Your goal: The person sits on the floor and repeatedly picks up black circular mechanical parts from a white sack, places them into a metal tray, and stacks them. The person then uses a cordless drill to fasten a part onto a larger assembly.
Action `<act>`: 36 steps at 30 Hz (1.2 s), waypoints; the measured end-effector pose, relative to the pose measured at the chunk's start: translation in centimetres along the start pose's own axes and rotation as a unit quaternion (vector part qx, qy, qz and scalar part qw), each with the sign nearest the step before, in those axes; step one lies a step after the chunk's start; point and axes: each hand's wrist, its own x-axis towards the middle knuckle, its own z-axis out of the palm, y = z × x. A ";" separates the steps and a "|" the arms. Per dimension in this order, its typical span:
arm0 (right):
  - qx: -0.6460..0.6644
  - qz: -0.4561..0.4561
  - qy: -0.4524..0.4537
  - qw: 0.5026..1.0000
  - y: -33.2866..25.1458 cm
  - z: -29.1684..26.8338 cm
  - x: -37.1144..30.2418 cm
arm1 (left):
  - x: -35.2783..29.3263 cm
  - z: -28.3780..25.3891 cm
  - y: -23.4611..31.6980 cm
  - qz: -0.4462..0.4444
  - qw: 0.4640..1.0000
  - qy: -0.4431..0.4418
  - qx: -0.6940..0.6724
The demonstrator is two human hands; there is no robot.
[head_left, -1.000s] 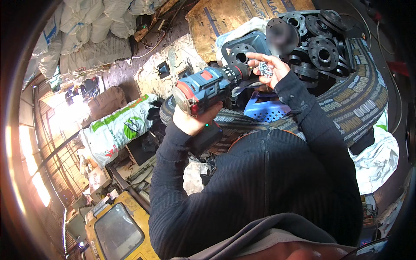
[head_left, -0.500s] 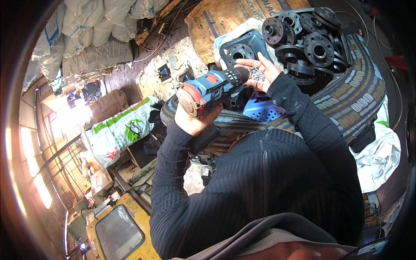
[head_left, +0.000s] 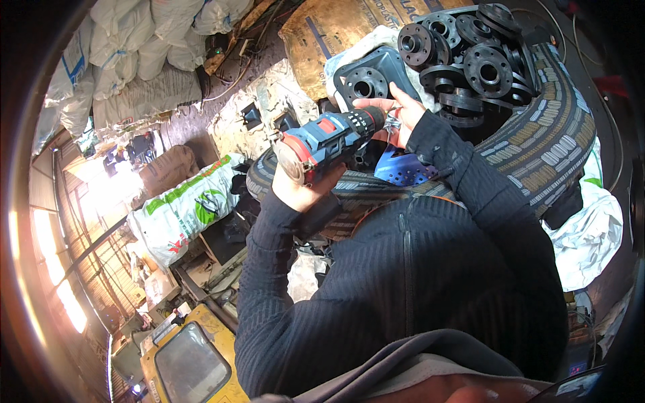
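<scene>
My left hand (head_left: 294, 193) is wrapped round the grip of a blue and red cordless drill (head_left: 324, 138), its black chuck pointing up and right. At the chuck's tip is my right hand (head_left: 411, 113), fingers curled, with small silvery screws (head_left: 394, 123) in it, partly hidden by the chuck and fingers. Just beyond the hands, a round black flanged part (head_left: 377, 79) with a central hole sits on a dark square tray-like piece (head_left: 396, 62). Below the right hand lies a blue perforated piece (head_left: 401, 169).
Several black flanged parts (head_left: 487, 69) are heaped in a container at the upper right. A patterned padded ring (head_left: 561, 144) curves round the work spot. White sacks (head_left: 144, 40) are piled at upper left; a green-and-white sack (head_left: 181, 215) lies left. A yellow machine panel (head_left: 215, 336) stands lower left.
My right hand has closed more over the screws and turned in against the chuck's tip. The drill stays nearly in place in my left hand. The view has shifted slightly.
</scene>
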 end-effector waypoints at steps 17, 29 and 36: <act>-0.017 0.009 0.179 0.984 1.2 -0.5 -0.1 | -0.4 -1.3 -1.1 -0.038 0.998 0.051 -0.009; -0.266 -0.281 0.352 0.852 0.3 -6.8 4.2 | 1.0 -2.2 -5.1 -0.186 0.981 0.052 -0.029; -0.440 -0.237 0.383 0.777 -0.6 -7.1 4.1 | 2.9 -2.9 -6.6 -0.029 0.997 0.009 0.070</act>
